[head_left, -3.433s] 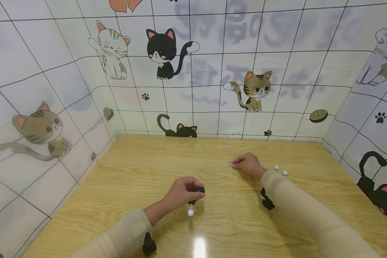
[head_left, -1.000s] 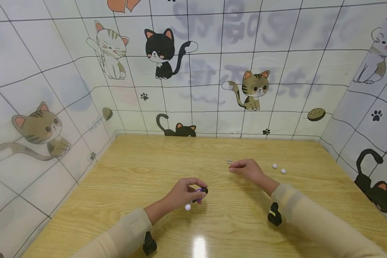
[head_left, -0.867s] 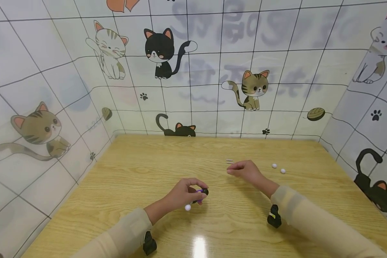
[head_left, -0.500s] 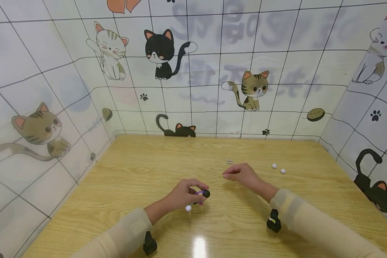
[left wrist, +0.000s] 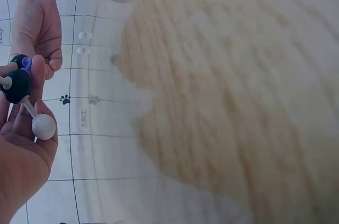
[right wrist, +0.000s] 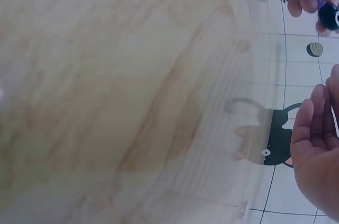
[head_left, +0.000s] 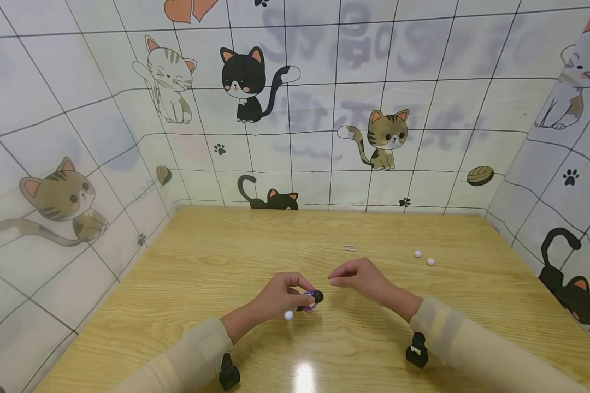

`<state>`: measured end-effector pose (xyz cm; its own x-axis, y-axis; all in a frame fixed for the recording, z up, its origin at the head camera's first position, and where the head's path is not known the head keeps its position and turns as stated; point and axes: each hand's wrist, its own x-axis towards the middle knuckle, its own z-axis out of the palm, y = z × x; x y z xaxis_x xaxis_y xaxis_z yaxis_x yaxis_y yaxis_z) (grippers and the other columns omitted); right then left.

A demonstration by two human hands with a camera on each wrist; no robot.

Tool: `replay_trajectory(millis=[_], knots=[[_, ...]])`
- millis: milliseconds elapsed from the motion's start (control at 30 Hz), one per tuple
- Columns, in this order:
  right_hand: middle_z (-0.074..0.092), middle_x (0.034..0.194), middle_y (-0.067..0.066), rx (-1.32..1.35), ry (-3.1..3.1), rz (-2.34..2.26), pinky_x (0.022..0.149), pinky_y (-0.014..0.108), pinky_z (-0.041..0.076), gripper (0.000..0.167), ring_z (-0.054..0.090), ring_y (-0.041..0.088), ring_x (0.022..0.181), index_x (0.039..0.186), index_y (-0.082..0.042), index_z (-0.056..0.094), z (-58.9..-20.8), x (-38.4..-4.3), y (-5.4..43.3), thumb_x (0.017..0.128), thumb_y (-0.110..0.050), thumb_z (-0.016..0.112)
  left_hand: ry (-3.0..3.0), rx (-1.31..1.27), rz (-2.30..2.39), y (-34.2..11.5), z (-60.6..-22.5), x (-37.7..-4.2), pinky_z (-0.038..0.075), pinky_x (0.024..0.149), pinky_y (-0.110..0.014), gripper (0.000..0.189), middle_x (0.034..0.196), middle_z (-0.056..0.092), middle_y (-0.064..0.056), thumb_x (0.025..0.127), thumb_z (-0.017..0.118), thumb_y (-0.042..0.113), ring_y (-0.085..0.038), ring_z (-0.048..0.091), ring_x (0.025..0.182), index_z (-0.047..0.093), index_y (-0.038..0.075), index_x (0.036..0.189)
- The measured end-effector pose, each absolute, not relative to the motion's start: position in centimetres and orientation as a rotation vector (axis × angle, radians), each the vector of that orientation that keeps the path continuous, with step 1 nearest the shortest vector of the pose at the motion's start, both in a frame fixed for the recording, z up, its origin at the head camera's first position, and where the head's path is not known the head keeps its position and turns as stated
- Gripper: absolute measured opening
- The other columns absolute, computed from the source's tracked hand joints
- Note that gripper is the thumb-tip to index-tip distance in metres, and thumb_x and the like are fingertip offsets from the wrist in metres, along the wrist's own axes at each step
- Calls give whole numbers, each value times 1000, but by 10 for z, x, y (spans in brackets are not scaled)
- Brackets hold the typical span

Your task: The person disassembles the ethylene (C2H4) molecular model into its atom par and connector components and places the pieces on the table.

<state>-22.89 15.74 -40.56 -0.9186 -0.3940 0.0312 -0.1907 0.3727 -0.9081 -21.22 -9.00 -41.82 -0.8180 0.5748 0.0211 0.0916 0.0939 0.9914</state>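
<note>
My left hand (head_left: 281, 295) pinches a ball-and-stick molecular model. Two black balls (head_left: 318, 296) are joined by curved purple links, and a white ball (head_left: 288, 315) sticks out toward me. In the left wrist view, a white peg (left wrist: 29, 108) runs from the dark ball (left wrist: 16, 87) to the white ball (left wrist: 43, 127); another pale peg end (left wrist: 5, 82) points left. Just right of the model, my right hand (head_left: 361, 278) hovers with fingertips drawn together; whether something small is between them is hidden. In the right wrist view its fingers (right wrist: 304, 118) are bent.
Two small pale pegs (head_left: 349, 248) lie side by side beyond the right hand. Two loose white balls (head_left: 417, 254) rest farther right on the wood-grain table (head_left: 236, 240). A cat-patterned sheet (head_left: 314, 185) stands around the back and sides.
My right hand has left the pegs and come nearer and left, close to the model. The left hand has turned the model so a black ball points right.
</note>
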Motion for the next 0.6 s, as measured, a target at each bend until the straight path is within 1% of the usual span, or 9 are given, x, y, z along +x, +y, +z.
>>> replay_trajectory(millis=[33,100,200,267,333,500,600], knots=[[71,99,9,-535,2426,-1585,80,43,53,24,65,17,89,103,7,72,-405,-227,156,90,-14,72,2009,660,1772,-90,-418,-212,57,71,-35,15,94,71,-17,91,68,4,-27,71,80,66,-5,103],[71,100,10,-559,2397,-1609,79,36,54,27,65,16,90,104,6,72,-410,-226,156,89,-16,73,2016,671,1772,-90,-419,-213,57,71,-33,15,96,70,-16,92,67,5,-26,71,81,66,-5,103],[70,103,16,-614,2346,-1652,79,30,54,30,66,15,91,107,7,71,-415,-224,154,89,-17,73,2016,685,1773,-90,-421,-214,57,72,-33,14,101,69,-13,93,66,6,-26,71,82,66,-4,102],[69,104,20,-654,2310,-1689,78,29,54,32,67,15,90,108,9,69,-417,-222,152,89,-16,73,2007,693,1780,-90,-422,-215,57,73,-34,14,104,68,-12,94,65,6,-25,71,82,66,-4,102],[69,103,21,-683,2277,-1724,78,29,55,32,67,15,88,109,11,68,-418,-220,150,89,-14,73,1996,700,1792,-90,-423,-215,57,74,-35,13,106,68,-12,94,64,6,-24,71,82,66,-4,101],[70,100,15,-689,2216,-1782,77,30,55,32,67,15,87,109,11,67,-419,-214,145,87,-10,75,1972,700,1821,-90,-422,-214,57,72,-32,13,108,69,-12,94,65,6,-23,71,82,65,-5,99],[70,102,14,-675,2197,-1787,77,30,55,33,67,15,88,110,11,66,-419,-211,143,87,-10,75,1977,698,1826,-89,-422,-214,57,70,-30,13,102,70,-13,93,66,6,-21,71,82,66,-6,97]])
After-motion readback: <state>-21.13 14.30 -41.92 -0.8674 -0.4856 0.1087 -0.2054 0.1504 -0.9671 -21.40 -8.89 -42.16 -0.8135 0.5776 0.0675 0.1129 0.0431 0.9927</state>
